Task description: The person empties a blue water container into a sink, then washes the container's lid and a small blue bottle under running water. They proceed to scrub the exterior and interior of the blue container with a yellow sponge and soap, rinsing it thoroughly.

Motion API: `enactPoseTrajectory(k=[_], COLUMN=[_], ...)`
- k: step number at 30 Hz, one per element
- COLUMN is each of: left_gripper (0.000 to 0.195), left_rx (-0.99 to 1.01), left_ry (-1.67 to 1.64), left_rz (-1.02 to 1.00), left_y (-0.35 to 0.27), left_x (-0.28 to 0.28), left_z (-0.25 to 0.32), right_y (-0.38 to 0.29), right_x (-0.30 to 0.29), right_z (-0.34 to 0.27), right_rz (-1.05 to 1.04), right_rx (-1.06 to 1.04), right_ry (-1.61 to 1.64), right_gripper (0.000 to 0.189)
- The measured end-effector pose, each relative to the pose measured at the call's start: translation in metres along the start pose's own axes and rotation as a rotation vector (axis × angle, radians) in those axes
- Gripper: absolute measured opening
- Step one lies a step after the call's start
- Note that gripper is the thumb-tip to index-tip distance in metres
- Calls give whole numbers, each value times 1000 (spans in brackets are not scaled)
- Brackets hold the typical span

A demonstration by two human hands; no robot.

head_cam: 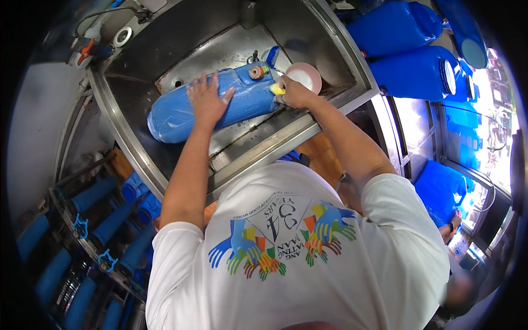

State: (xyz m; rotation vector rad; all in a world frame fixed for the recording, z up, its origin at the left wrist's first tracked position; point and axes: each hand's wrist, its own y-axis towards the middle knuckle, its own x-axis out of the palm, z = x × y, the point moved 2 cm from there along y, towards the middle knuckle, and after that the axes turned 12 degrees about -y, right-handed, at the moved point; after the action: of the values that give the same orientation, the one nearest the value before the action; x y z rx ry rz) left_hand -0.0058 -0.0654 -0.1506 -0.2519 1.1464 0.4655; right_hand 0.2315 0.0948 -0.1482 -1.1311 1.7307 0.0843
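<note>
A blue plastic water container [247,103] lies on its side in the stainless steel sink [177,37], wet and streaked with what looks like suds. On its upper side is a round spigot fitting [258,72] in red and yellow-green. My left hand [207,101] rests flat on the container's middle, fingers spread. In my right hand [296,93] is a yellow sponge [277,88], held against the container's right end. Just beyond that hand stands a pink bowl [317,78] with whitish contents. A blue-bristled brush [272,56] sits behind the container.
Several blue water containers [408,74] stand right of the sink; another [439,192] is lower right, with another person's hand [456,220] beside it. A red-handled valve [86,51] is at the sink's far left corner. Blue cylinders [109,222] fill a rack at lower left.
</note>
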Motion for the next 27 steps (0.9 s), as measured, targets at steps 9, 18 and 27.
enactPoseTrajectory(k=[9, 18, 27], left_gripper=[62, 63, 65], left_rx=[112, 96, 67], left_ry=[-13, -2, -15], left_rz=[-56, -15, -14], left_y=[3, -2, 3], left_x=[-3, -3, -4], left_z=[16, 23, 24], right_y=[66, 151, 168], right_x=[-47, 9, -5], right_z=[52, -42, -53], right_rz=[355, -57, -158], right_rx=[55, -537, -576], right_ry=[335, -189, -282], right_gripper=[34, 19, 54])
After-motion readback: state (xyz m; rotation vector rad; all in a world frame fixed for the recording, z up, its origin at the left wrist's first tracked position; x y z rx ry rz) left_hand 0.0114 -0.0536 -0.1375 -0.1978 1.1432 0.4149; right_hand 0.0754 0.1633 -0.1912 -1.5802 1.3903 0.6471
